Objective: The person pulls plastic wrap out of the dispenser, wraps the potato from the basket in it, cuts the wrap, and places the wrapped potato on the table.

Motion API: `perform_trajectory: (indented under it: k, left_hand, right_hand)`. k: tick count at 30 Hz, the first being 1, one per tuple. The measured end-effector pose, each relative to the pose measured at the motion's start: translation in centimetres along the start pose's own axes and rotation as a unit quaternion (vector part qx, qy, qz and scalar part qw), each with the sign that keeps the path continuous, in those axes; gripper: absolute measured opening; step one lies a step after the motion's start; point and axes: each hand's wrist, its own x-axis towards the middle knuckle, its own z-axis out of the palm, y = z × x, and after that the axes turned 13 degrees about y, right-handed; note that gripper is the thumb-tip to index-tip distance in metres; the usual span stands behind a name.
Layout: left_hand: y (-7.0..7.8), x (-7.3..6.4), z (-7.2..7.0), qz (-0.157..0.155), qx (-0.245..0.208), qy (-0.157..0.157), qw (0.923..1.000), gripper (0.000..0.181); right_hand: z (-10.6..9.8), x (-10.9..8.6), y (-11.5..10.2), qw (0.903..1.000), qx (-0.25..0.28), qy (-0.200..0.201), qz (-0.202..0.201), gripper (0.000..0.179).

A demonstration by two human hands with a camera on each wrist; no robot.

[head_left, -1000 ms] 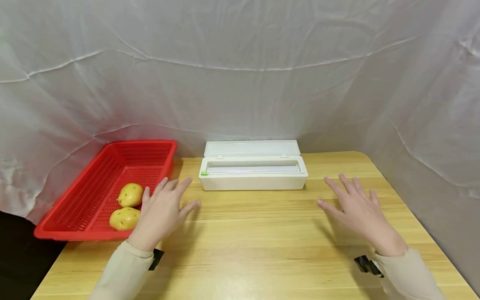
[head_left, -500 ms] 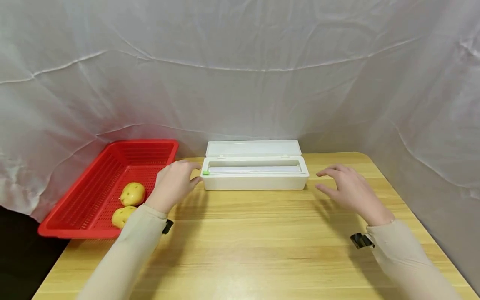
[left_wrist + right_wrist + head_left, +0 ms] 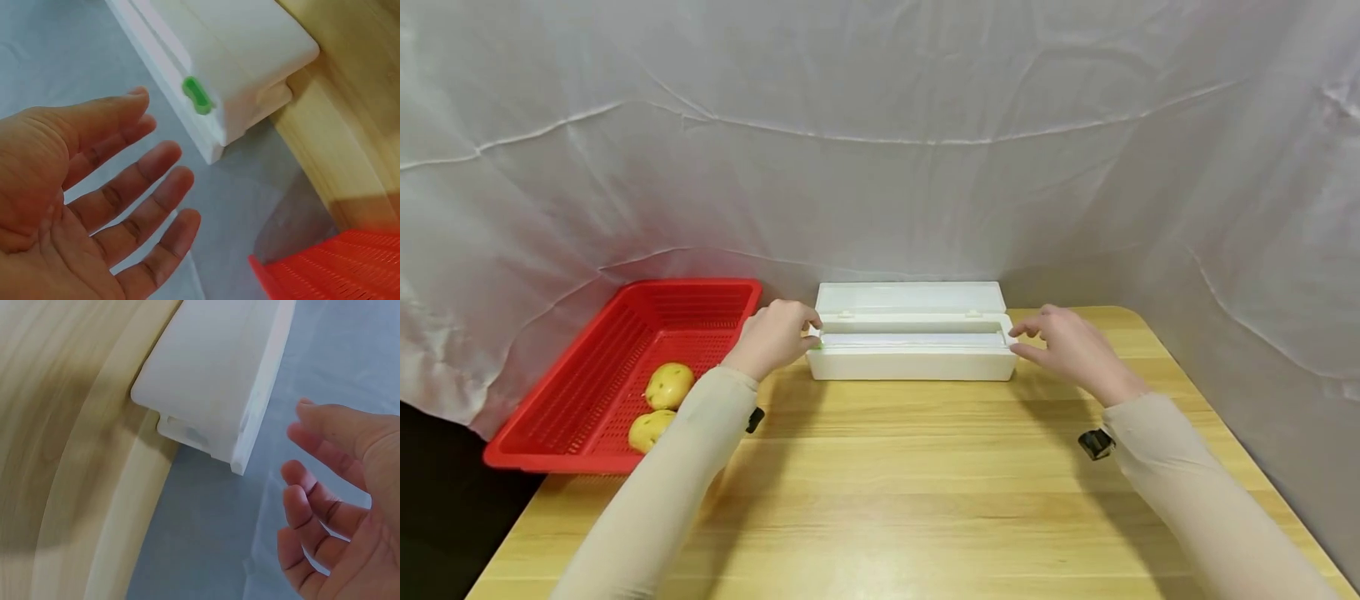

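Observation:
A white cling film dispenser box (image 3: 917, 367) stands at the back of the table, its lid (image 3: 910, 297) flipped up behind it. A pale roll (image 3: 910, 340) lies inside. My left hand (image 3: 771, 337) is at the box's left end, thumb and fingers apart and holding nothing. Close by that hand, a small green slider (image 3: 198, 95) sits on the box's edge in the left wrist view. At the opposite end is my right hand (image 3: 1071, 350), fingertips near the corner. In the right wrist view a gap shows between its loosely bent fingers (image 3: 294, 503) and the box.
To the left, a red plastic basket (image 3: 561, 462) holds two yellow potatoes (image 3: 669, 386), one partly behind my left sleeve (image 3: 700, 442). A grey cloth (image 3: 880, 200) hangs behind the wooden table (image 3: 917, 483) and along its right side.
Both hands have moved from spread positions at the sides in and forward to the two ends of the box. Their fingers have drawn closer together. Basket and box stay put.

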Motion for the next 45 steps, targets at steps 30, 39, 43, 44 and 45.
perform_trajectory:
  k: [30,39,43,44,45]
  left_hand:
    - [-1.5,2.0,2.5,-0.035,-0.082,-0.083,0.9926,0.01]
    - [-1.5,2.0,2.4,-0.033,-0.106,-0.09,0.9898,0.007]
    - [-1.6,2.1,2.5,-0.033,-0.111,-0.086,0.9895,0.008]
    - [-1.6,2.1,2.5,-0.033,-0.111,-0.085,0.9896,0.008]
    - [-1.6,2.1,2.5,-0.031,-0.11,-0.083,0.9899,0.008]
  right_hand:
    - [2.9,2.7,1.4,0.9923,0.108,-0.046,0.04,0.025]
    - [3.3,2.7,1.6,0.9895,0.125,-0.05,0.054,0.021]
    - [3.5,2.7,1.5,0.9895,0.128,-0.046,0.048,0.02]
    - [3.5,2.8,1.5,0.9894,0.129,-0.046,0.048,0.019]
    - [3.6,2.8,1.4,0.9893,0.13,-0.045,0.046,0.019]
